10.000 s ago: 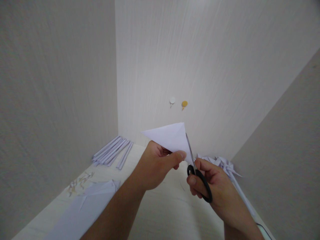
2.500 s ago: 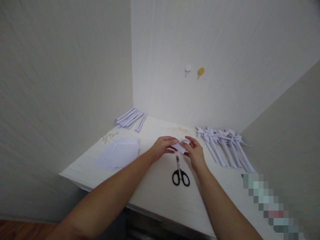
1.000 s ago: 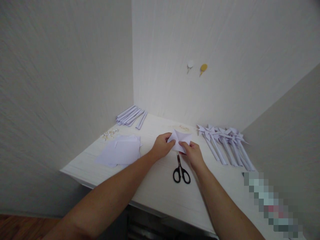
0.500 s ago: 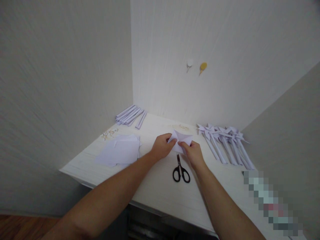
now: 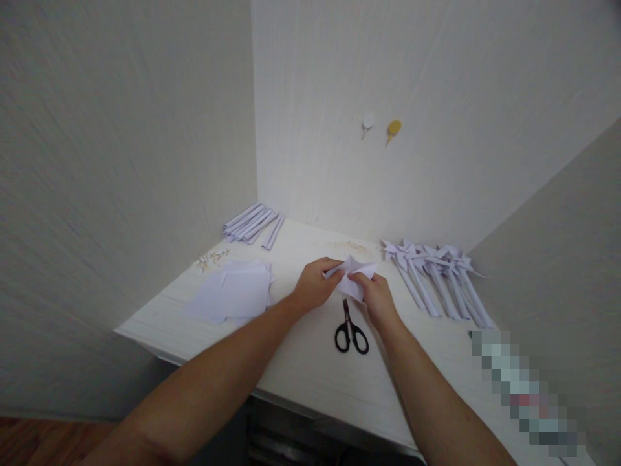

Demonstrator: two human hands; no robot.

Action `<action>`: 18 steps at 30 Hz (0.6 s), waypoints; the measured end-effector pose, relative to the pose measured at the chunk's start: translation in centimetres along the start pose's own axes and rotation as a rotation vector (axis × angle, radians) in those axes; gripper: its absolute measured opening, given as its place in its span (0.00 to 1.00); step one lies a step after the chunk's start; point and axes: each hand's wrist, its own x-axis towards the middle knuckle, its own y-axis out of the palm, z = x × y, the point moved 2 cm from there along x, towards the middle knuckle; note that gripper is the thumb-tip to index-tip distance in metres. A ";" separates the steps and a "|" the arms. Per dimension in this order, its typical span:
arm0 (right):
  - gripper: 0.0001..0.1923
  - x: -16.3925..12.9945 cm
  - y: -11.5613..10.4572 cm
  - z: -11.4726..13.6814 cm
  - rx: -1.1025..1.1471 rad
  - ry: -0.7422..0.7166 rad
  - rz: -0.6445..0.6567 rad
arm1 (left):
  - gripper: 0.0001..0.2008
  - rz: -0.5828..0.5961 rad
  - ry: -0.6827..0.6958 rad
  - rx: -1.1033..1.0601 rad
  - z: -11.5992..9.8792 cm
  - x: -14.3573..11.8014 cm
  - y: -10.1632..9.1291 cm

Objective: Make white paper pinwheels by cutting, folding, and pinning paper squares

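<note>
Paper pinwheel work: one cut white paper square in hand, several units finished.

Your left hand [image 5: 313, 285] and right hand [image 5: 376, 298] each pinch the cut white paper square [image 5: 353, 273], held just above the white tabletop [image 5: 310, 369]; its flaps stand partly raised, so folding appears unfinished. The black-handled scissors [image 5: 350, 329] lie set down just beside your right hand. Finished white paper pinwheels [image 5: 434, 275] lie at right; flat white sheets [image 5: 233, 298] and rolled white paper sticks [image 5: 252, 223] remain at left. No containers are in view.
</note>
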 end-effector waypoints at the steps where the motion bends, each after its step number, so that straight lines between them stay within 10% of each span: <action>1: 0.11 0.0 0.0 0.1 0.013 0.003 -0.001 | 0.10 0.001 -0.005 -0.003 0.0 0.0 0.0; 18: 0.19 -0.9 -0.2 1.5 0.288 0.001 0.051 | 0.10 0.001 -0.327 -0.268 0.5 0.9 -0.3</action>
